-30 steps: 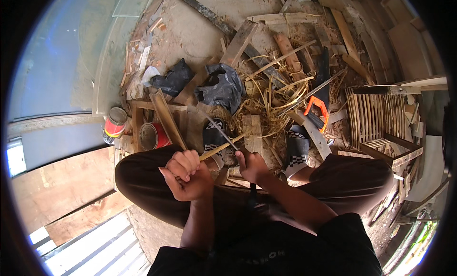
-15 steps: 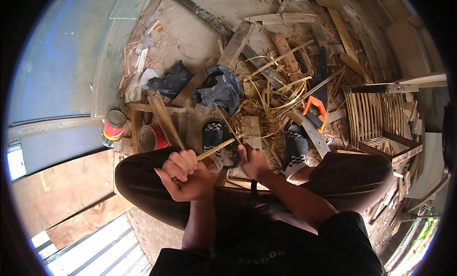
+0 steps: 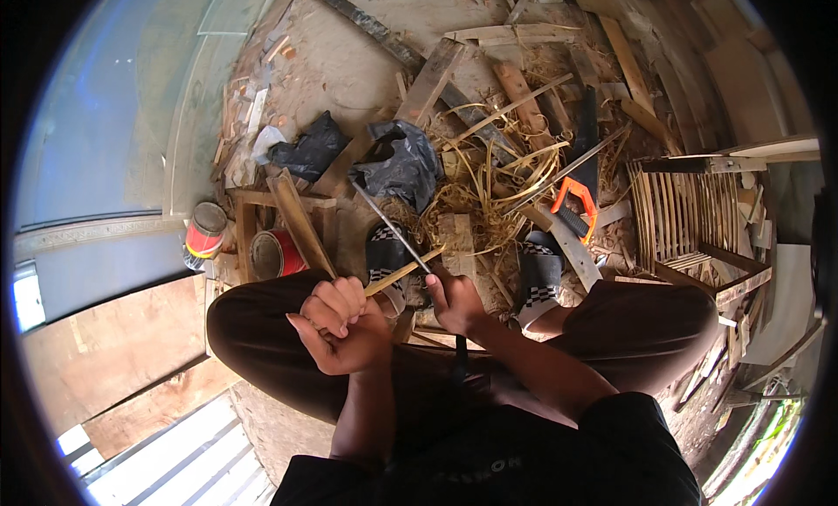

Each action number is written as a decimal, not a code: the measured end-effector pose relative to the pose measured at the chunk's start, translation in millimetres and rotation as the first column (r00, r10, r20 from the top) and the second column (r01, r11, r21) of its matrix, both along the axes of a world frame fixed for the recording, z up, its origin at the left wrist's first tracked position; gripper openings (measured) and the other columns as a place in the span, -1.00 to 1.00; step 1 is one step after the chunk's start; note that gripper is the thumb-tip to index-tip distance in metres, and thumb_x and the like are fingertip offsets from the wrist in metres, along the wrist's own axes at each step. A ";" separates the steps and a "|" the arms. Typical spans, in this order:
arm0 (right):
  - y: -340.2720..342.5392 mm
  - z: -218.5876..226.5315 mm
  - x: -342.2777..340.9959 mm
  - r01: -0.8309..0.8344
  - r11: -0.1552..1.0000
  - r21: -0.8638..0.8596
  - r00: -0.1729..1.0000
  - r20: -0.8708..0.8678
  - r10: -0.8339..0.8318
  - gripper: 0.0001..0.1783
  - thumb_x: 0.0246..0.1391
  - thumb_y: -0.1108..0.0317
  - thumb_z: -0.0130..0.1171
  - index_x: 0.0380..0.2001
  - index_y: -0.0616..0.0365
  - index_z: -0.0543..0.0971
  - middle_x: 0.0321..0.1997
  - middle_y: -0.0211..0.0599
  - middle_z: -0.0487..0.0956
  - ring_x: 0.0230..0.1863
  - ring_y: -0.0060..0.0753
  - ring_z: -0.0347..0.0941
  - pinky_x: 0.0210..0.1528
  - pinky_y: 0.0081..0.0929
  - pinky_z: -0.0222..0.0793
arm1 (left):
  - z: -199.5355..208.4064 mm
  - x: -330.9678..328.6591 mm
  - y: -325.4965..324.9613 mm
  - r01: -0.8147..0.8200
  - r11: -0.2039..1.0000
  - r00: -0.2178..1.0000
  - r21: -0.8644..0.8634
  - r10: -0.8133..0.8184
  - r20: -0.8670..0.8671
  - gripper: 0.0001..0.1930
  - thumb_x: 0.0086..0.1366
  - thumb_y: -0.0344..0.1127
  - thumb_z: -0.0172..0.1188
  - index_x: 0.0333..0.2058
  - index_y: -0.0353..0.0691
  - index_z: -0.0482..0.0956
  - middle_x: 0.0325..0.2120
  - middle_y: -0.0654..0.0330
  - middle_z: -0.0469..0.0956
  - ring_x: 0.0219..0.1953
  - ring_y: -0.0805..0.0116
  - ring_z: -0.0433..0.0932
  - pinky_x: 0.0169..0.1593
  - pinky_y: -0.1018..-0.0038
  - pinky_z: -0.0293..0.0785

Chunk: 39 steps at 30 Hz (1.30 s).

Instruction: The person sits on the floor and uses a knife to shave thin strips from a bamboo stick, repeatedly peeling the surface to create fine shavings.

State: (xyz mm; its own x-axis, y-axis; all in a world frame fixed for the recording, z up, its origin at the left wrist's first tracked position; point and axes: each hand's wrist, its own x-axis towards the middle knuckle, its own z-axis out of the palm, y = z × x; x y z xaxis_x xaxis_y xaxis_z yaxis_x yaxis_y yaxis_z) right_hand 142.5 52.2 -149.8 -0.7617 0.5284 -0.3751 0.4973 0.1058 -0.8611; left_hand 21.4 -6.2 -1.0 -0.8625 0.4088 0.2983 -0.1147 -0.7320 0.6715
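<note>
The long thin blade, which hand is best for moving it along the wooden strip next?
Probably the right hand: it grips the long thin blade, which crosses the wooden strip in this view. The left hand is closed around the strip, so it seems better placed to steady it.

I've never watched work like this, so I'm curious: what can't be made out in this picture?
All in the head view:
The near end of the wooden strip: hidden by the left hand.
The gripped part of the long blade: covered by the right hand.
Inside the black bag: hidden by its crumpled plastic.
Part of the red can: behind the leaning plank.
</note>
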 end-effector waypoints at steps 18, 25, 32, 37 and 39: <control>1.5 -75.3 21.1 0.194 0.981 0.023 0.962 0.193 -0.195 -0.53 0.40 0.02 -0.19 -0.25 0.20 0.53 -0.50 0.20 0.56 -0.36 0.38 0.51 -0.25 0.20 0.40 | 0.1 -1.0 -0.2 0.035 0.999 0.999 0.010 -0.035 0.002 -0.44 0.55 -0.07 -0.31 -0.71 -0.07 0.14 -0.71 0.34 0.10 -0.64 0.50 0.03 -0.48 0.51 0.00; -4.3 -42.4 -1.3 0.202 0.979 -0.020 0.970 -0.134 -0.203 -0.53 0.43 0.03 -0.17 -0.30 0.26 0.46 -0.60 0.10 0.44 -0.51 0.27 0.41 -0.39 -0.01 0.29 | 0.4 1.5 3.1 -0.009 1.000 1.000 0.003 0.009 0.027 -0.44 0.55 -0.07 -0.30 -0.72 -0.07 0.13 -0.71 0.34 0.08 -0.64 0.51 0.01 -0.49 0.51 -0.03; 14.4 -102.9 26.3 0.154 0.969 -0.193 0.950 0.297 -0.092 -0.41 0.44 -0.05 -0.27 -0.34 0.27 0.51 -0.59 0.13 0.48 -0.41 0.32 0.49 -0.32 0.11 0.33 | 1.2 -1.3 3.2 0.017 1.000 0.999 0.018 -0.018 0.032 -0.43 0.55 -0.06 -0.29 -0.72 -0.08 0.13 -0.71 0.34 0.08 -0.64 0.51 0.00 -0.48 0.51 -0.03; 2.0 -80.3 10.3 0.199 0.975 -0.104 0.980 0.018 -0.198 -0.29 0.43 -0.15 -0.36 -0.33 0.33 0.50 -0.57 0.12 0.49 -0.43 0.25 0.50 -0.29 0.09 0.31 | 1.2 -0.2 3.8 0.025 1.000 1.000 0.003 -0.025 0.011 -0.45 0.55 -0.07 -0.30 -0.71 -0.07 0.14 -0.73 0.34 0.12 -0.65 0.50 0.04 -0.49 0.52 0.02; 5.3 -58.4 3.5 0.164 0.980 -0.110 0.978 -0.112 -0.176 -0.27 0.42 -0.17 -0.35 -0.31 0.34 0.50 -0.54 0.15 0.49 -0.39 0.25 0.50 -0.25 0.08 0.31 | -0.4 -2.9 1.8 0.024 1.000 1.000 -0.005 -0.024 0.015 -0.45 0.55 -0.07 -0.30 -0.70 -0.07 0.14 -0.73 0.34 0.12 -0.65 0.50 0.05 -0.49 0.52 0.02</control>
